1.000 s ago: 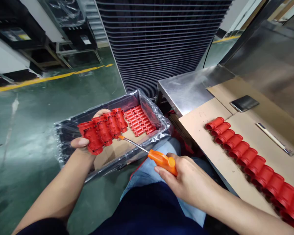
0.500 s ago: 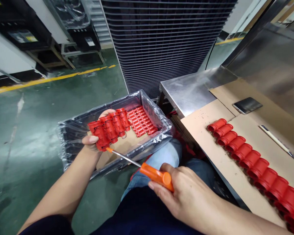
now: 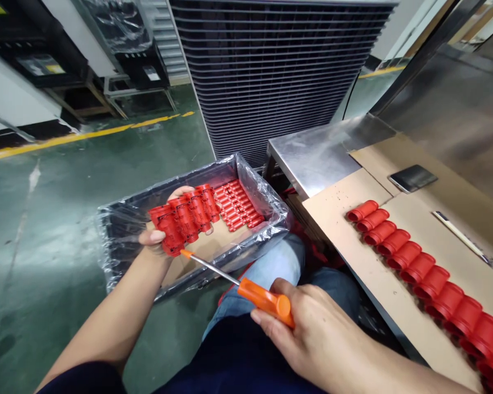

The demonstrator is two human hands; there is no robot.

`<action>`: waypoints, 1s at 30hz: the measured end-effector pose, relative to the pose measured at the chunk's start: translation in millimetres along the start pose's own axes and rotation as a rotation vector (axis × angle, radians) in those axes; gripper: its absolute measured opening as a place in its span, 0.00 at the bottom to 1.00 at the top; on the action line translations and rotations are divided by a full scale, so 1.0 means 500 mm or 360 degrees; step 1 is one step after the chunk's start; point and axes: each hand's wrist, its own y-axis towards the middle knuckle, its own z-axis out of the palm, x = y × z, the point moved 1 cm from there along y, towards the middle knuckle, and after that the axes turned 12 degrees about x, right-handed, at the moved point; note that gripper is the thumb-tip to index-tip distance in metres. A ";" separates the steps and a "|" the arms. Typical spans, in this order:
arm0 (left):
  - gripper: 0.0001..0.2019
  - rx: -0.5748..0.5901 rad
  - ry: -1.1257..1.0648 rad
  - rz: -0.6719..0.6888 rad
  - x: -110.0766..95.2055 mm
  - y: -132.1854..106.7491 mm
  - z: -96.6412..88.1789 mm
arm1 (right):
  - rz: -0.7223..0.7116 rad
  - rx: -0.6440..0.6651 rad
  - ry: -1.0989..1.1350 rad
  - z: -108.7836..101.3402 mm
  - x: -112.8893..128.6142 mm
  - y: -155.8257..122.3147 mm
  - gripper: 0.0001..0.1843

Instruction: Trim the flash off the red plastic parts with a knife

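The left hand [image 3: 155, 242] is gripping a row of four red parts [image 3: 184, 218] above the plastic-lined bin [image 3: 123, 246]. The right hand [image 3: 310, 320] is grasping an orange-handled tool [image 3: 259, 296], whose tip is pointing at the row's near end; contact cannot be determined. Red pieces [image 3: 238, 205] are lying at the bin's far right. Rightward, the surface [image 3: 322, 156] is carrying cardboard [image 3: 340, 200], red sleeves [image 3: 419, 267], a phone [image 3: 413, 178] and a pen [image 3: 462, 238]. A ribbed dark stack [image 3: 279, 76] is standing beyond the bin, obstructing its far side.
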 end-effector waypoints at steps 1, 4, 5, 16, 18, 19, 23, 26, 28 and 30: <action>0.45 0.0000 0.0001 -0.0003 0.000 0.000 0.002 | -0.0017 0.0019 0.0015 0.001 0.001 0.001 0.16; 0.44 0.0005 -0.0001 -0.0004 -0.001 -0.001 0.004 | -0.0025 0.0035 0.0016 0.001 -0.003 0.004 0.16; 0.44 0.0008 -0.0005 -0.0002 -0.001 -0.002 0.003 | -0.0009 0.0012 -0.0006 0.001 -0.005 0.004 0.16; 0.44 0.0039 -0.0126 -0.0034 -0.004 -0.021 -0.034 | 0.0097 -0.0135 0.0054 -0.002 -0.041 0.010 0.19; 0.45 0.0043 -0.0158 -0.0046 -0.008 -0.026 -0.040 | 0.0167 -0.0202 0.0146 -0.009 -0.066 0.007 0.21; 0.45 0.0042 -0.0183 -0.0054 -0.009 -0.027 -0.041 | 0.0201 -0.0227 0.0224 -0.011 -0.081 0.004 0.22; 0.46 0.0024 -0.0350 -0.0069 -0.002 -0.029 -0.024 | 0.0201 -0.0057 0.0815 0.022 -0.155 0.005 0.29; 0.46 -0.0002 -0.0441 -0.0144 0.018 -0.025 0.009 | 0.0229 0.0270 0.1061 0.104 -0.216 0.030 0.29; 0.46 -0.0029 -0.0460 -0.0200 0.036 -0.021 0.031 | 0.0284 0.0254 0.0659 0.167 -0.250 0.053 0.23; 0.43 -0.0051 -0.0459 -0.0226 0.055 -0.019 0.050 | 0.0360 0.0116 0.0406 0.213 -0.271 0.072 0.16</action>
